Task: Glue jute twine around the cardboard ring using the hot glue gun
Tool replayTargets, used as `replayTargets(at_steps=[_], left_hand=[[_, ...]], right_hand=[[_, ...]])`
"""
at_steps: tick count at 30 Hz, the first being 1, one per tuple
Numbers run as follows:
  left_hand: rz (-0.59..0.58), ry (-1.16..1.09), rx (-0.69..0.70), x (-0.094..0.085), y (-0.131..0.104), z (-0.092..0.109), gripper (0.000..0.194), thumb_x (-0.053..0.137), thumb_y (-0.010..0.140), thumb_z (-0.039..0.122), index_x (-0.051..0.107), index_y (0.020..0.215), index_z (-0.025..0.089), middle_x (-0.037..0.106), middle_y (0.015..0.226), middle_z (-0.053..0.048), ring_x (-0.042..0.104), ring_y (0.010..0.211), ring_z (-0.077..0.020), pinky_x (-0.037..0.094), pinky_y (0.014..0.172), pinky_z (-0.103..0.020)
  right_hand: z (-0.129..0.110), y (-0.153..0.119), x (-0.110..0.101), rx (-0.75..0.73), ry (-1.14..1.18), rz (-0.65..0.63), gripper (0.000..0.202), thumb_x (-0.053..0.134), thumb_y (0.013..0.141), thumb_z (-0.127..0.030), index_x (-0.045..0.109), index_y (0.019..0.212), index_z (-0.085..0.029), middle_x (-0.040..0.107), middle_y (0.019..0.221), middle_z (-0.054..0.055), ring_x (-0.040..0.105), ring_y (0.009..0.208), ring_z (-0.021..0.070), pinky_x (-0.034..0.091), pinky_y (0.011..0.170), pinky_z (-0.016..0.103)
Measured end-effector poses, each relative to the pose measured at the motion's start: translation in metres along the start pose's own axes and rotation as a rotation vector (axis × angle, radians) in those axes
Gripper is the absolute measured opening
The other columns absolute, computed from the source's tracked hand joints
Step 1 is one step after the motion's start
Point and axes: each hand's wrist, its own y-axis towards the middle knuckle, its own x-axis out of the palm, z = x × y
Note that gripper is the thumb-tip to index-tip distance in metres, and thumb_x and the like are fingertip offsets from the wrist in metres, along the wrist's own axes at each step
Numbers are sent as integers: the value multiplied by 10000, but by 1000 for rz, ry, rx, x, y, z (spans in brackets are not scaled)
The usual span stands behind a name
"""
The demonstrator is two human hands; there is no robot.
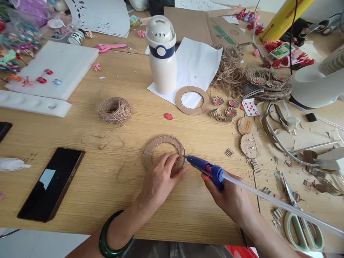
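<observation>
A cardboard ring [149,148] with twine along its edge lies on the table in front of me. My left hand [163,173] grips its near right side, fingers over the band and thumb at the outer edge. In my right hand [231,195] is a blue hot glue gun [201,164] with a long clear glue stick [271,200] running out of its back. The nozzle tip meets or nearly meets the ring's right edge. A ball of jute twine [114,109] sits beyond to the left, its loose strand trailing over the table toward the ring.
Left lies a black phone [51,184]. A white bottle [162,57] stands behind, near another cardboard ring [178,102] and two red discs [168,116]. Scissors [302,225] and cardboard scraps cover the right side. White foam boards [53,64] and pink scissors [111,46] lie back left.
</observation>
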Motion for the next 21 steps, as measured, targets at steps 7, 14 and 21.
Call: replayTargets(at_steps=[7, 14, 21], left_hand=[[-7, -4, 8, -1, 1, 0, 252, 707, 918, 264, 596, 1124, 172, 706, 966, -49, 707, 837, -198, 581, 725, -299], [-36, -10, -7, -2, 0, 0, 240, 693, 926, 252, 587, 1131, 186, 706, 988, -49, 706, 875, -200, 579, 758, -302], [-39, -6, -11, -3, 0, 1, 239, 697, 923, 255, 590, 1125, 185, 704, 978, -46, 704, 852, -193, 571, 729, -289]], right_hand=[[2, -1, -1, -3, -9, -23, 312, 541, 996, -356, 541, 715, -220, 517, 498, -44, 424, 367, 99, 290, 398, 254], [1, -1, -2, -12, -1, -47, 314, 539, 995, -353, 549, 711, -220, 521, 497, -38, 428, 367, 102, 295, 396, 259], [2, -2, -4, -10, -11, -70, 305, 556, 988, -355, 562, 714, -222, 523, 481, -40, 424, 351, 103, 286, 387, 265]])
